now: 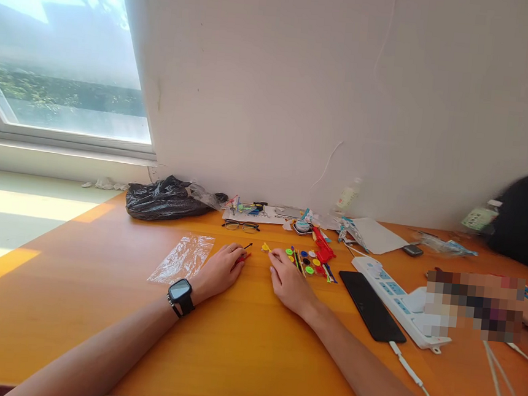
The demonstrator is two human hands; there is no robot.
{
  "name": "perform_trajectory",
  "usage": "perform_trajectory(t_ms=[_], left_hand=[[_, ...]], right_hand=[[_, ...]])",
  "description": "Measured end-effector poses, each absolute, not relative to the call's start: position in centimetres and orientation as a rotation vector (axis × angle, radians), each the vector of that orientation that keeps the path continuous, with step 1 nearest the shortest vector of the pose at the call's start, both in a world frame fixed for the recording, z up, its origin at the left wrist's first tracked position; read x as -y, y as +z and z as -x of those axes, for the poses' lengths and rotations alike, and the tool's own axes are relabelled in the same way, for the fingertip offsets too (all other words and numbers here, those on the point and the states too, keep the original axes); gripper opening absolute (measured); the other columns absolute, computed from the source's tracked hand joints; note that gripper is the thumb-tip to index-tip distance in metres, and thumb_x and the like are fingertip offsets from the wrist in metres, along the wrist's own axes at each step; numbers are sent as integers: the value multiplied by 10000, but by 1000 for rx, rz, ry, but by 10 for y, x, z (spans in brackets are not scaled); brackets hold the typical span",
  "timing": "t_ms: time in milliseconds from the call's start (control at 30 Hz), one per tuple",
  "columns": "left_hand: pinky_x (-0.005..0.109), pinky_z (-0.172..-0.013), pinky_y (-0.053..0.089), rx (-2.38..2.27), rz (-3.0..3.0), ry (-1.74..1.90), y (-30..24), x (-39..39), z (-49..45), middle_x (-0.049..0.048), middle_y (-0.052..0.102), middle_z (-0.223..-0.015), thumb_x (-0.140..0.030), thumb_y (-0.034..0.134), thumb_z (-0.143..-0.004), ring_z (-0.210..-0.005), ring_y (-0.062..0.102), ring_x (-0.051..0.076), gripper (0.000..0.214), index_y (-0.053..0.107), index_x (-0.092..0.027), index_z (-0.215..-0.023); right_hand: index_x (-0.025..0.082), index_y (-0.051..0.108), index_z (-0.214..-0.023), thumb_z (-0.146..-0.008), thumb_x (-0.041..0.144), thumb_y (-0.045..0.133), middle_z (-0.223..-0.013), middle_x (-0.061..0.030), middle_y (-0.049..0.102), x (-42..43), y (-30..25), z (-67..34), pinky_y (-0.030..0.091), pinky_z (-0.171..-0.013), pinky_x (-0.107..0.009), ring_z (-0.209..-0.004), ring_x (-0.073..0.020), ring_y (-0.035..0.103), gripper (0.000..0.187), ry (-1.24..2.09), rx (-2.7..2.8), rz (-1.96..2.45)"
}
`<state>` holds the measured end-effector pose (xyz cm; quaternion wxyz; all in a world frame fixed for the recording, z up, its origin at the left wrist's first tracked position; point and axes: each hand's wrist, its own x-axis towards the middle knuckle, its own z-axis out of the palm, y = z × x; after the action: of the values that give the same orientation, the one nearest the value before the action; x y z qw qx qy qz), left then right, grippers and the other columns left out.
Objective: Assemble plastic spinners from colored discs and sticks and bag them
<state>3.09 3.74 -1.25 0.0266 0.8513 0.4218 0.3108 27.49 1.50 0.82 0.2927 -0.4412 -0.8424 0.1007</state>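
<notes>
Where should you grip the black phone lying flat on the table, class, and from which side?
I'd pinch the phone by its two long edges near the far end, coming from above and the left. It lies flat, the cable is plugged into its near end, and the power strip crowds its right side.

The table [97,307] is orange, with a pale yellow band of sunlight at its left edge. The wall [303,72] is white. The thin stick [243,258] at the left hand [220,271] is red with a black tip, and the small piece [266,247] by the right hand [288,283] is yellow. The discs [307,260] are green, blue, yellow and black, beside bright red parts [323,247]. The watch [180,292], the phone [370,306], the bag [162,200] and the glasses [241,225] are black — the power strip [390,289] is white with pale blue sockets.
</notes>
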Motion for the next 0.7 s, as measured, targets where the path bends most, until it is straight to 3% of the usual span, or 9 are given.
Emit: perform_trajectory(t_ms=[700], left_hand=[[403, -968, 532, -1297, -2609, 941, -10, -36, -31, 85, 670, -1180, -233, 451, -1067, -1081, 641, 252, 204, 630, -238, -1165]], right_hand=[[176, 570, -1306, -981, 172, 537, -1363, -150, 574, -11, 8, -279, 493, -1090, -436, -1216, -285, 622, 326, 234, 2296, 1245]])
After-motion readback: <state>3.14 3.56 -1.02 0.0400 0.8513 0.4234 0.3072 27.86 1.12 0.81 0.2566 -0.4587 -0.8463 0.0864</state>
